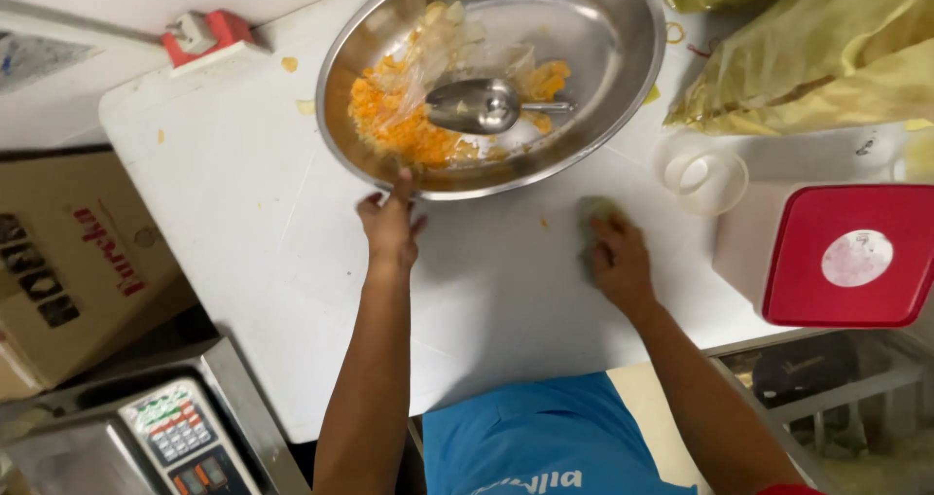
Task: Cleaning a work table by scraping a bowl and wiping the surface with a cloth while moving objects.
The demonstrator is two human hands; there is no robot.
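Observation:
A large steel bowl (603, 116) is tipped up on the white table (243, 194). Inside it lie orange food crumbs (404, 130), a clear plastic bag and a metal scoop (477, 106). My left hand (389, 228) grips the bowl's near rim with thumb on the edge. My right hand (618, 257) presses a pale green cloth (595, 211) flat on the table just right of the bowl.
A red-lidded white container (842, 252) and a clear plastic cup (705, 176) stand at the right. Yellowish plastic bags (827, 48) lie at the back right. A cardboard box (68, 262) and a weighing scale (175, 432) sit at the left, below the table.

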